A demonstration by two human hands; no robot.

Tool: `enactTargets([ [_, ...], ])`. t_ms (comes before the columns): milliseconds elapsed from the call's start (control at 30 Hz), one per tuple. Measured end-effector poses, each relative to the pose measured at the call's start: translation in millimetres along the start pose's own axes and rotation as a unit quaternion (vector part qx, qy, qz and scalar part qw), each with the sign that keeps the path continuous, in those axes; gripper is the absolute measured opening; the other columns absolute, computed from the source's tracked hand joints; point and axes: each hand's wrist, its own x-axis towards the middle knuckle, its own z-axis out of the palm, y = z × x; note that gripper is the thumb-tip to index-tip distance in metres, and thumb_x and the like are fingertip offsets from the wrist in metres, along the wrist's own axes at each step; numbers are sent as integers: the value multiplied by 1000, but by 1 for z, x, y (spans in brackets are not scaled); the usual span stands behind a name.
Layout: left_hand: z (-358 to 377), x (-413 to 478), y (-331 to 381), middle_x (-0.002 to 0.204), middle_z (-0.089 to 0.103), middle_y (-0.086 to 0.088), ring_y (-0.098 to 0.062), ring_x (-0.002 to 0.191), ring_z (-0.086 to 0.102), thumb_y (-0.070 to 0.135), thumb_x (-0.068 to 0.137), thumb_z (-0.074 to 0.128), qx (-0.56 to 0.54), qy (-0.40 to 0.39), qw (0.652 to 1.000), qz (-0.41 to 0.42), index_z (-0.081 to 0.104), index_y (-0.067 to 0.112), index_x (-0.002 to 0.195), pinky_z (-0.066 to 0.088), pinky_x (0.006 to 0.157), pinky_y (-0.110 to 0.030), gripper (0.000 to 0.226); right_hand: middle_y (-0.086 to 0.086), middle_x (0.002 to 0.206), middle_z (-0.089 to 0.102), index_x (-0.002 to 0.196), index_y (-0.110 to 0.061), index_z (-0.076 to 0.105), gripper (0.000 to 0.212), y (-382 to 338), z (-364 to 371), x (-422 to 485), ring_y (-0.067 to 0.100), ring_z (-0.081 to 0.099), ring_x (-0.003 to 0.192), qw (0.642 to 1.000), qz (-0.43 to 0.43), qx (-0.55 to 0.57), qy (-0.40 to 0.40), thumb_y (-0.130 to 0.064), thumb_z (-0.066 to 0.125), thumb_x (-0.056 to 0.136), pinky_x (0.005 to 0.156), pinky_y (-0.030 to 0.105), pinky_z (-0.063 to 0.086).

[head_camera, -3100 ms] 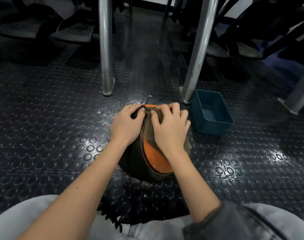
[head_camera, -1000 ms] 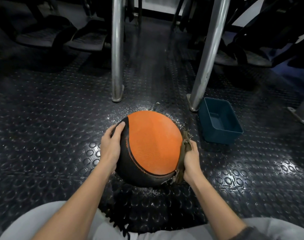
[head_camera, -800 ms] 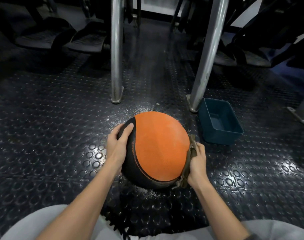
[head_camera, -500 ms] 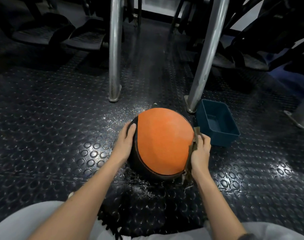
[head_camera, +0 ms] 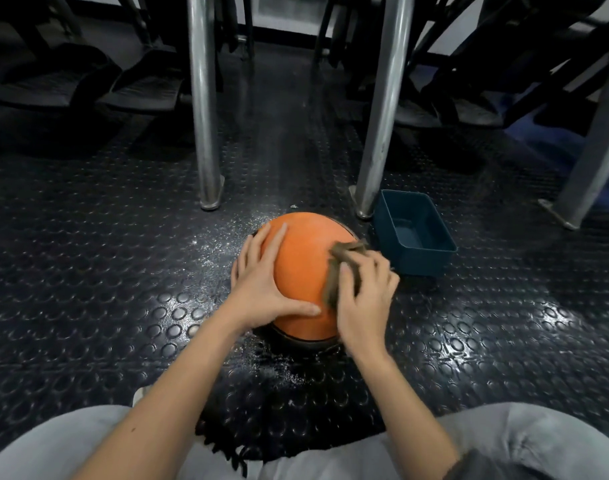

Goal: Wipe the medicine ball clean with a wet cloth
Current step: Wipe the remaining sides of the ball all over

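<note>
from the head view, the medicine ball (head_camera: 304, 271) sits on the dark studded rubber floor (head_camera: 88, 271), right in front of the person's knees, with its orange panel turned up and a thin black edge showing along its near underside. the left hand (head_camera: 261, 289) lies flat against the ball's left side, fingers straight and spread, with the thumb stretched across the near face. the right hand (head_camera: 363, 292) is on the ball's right side with fingers bent over a brownish cloth (head_camera: 344, 258), gripping it and pressing it onto the orange surface; the hand is a little blurred. pale wet speckles dot the floor around the ball. a dark teal tub (head_camera: 424, 263) stands just beside the ball to the right, and whether it holds anything cannot be told. two shiny metal legs (head_camera: 204, 98) rise from the floor beyond the ball, one near the tub's far corner. light grey trousers (head_camera: 53, 445) fill the bottom of the view.
</note>
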Motion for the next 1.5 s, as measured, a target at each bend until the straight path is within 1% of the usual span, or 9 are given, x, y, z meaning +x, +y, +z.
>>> enactTargets([
  [200, -2, 0, -5, 142, -10, 36, -7, 141, -10, 72, 31, 68, 3, -12, 1000, 16, -6, 61, 131, 6, 115, -55, 125, 0, 118, 57, 105, -21, 65, 26, -9, -2, 11, 19, 40, 105, 988, -134, -70, -41, -35, 47, 92, 88, 26, 29],
  [400, 4, -9, -4, 145, -9, 33, -8, 142, -10, 77, 31, 66, 8, 12, 1000, 28, -3, 62, 131, 2, 115, -55, 123, -1, 115, 42, 109, -22, 66, 19, -28, 17, 103, 22, 37, 111, 985, 33, -69, -158, -26, 54, 95, 92, 29, 32],
  [533, 4, -10, 0, 146, -6, 34, -6, 142, -8, 73, 28, 70, -3, 29, 999, 23, 1, 65, 129, 3, 116, -52, 122, -4, 108, 51, 106, -20, 65, 17, -27, 9, 64, 16, 36, 95, 995, -18, -60, -79, -21, 51, 96, 88, 34, 37],
  [667, 11, -10, 6, 146, -6, 33, 0, 139, -10, 70, 32, 66, 19, 8, 998, 58, 5, 64, 128, 1, 116, -49, 114, -11, 105, 49, 99, -21, 67, 17, -17, -14, -16, 10, 35, 91, 997, -70, -40, 10, -23, 53, 90, 85, 16, 29],
  [867, 19, -10, 11, 148, -8, 30, 1, 137, -17, 62, 39, 82, 51, -9, 996, 78, 1, 62, 130, -11, 112, -44, 122, -9, 102, 50, 100, -18, 69, 13, -9, -23, 23, 17, 42, 96, 999, -35, -20, -19, -15, 61, 89, 84, 3, 22],
  [1000, 16, -8, 7, 148, -5, 28, -5, 140, -11, 71, 33, 72, 15, 20, 999, 44, 2, 62, 130, -3, 115, -50, 120, -8, 102, 50, 101, -21, 66, 12, -10, -3, 87, 24, 46, 107, 994, 17, -22, -106, -22, 57, 93, 87, 23, 32],
  [1067, 14, -8, 8, 149, -2, 27, -9, 142, -7, 66, 34, 77, 3, 37, 999, 23, 4, 60, 132, 0, 115, -52, 122, -3, 106, 53, 103, -20, 66, 14, -15, 5, 72, 23, 42, 103, 995, 3, -78, -64, -23, 55, 94, 87, 33, 34],
  [1233, 13, -3, 9, 147, -2, 28, -5, 140, -9, 50, 48, 82, -5, 31, 999, 20, 5, 57, 135, 0, 114, -56, 117, 1, 103, 57, 97, -14, 67, 18, -15, 0, -43, 14, 39, 88, 992, -54, -69, 87, -22, 53, 88, 76, 27, 33],
  [1500, 12, -3, 13, 152, -4, 23, -5, 140, -13, 52, 46, 87, -8, 18, 1000, 15, 6, 55, 138, -3, 114, -55, 122, -1, 109, 55, 100, -18, 66, 12, -16, -4, 57, 15, 37, 95, 998, 1, -61, -24, -21, 58, 92, 87, 32, 32],
])
